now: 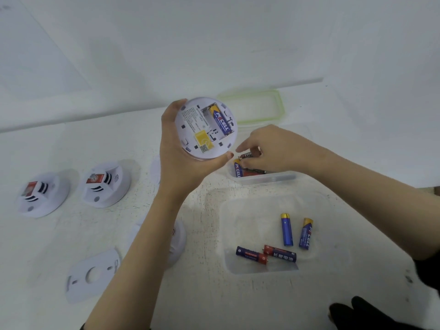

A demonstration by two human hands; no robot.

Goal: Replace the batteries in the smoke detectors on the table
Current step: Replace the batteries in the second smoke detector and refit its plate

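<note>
Centre frame, the left hand (pixel 181 163) grips the smoke detector (pixel 206 129) back-up to expose its empty slot, while the right hand (pixel 273 148) pinches a battery (pixel 246 155) over the tub (pixel 273 178).

White scuffed table (pixel 190 294), pale wall (pixel 214 32) (perhaps panelled), even light

The raised smoke detector (pixel 206 129) is coloured white and marked with a yellow sticker (pixel 203 138); its battery (pixel 220 120) is banded blue and gold. Red labels and black stripes are borne by two white detectors (pixel 104 184) (pixel 42 194). The lid (pixel 256 108) is edged green.
</note>
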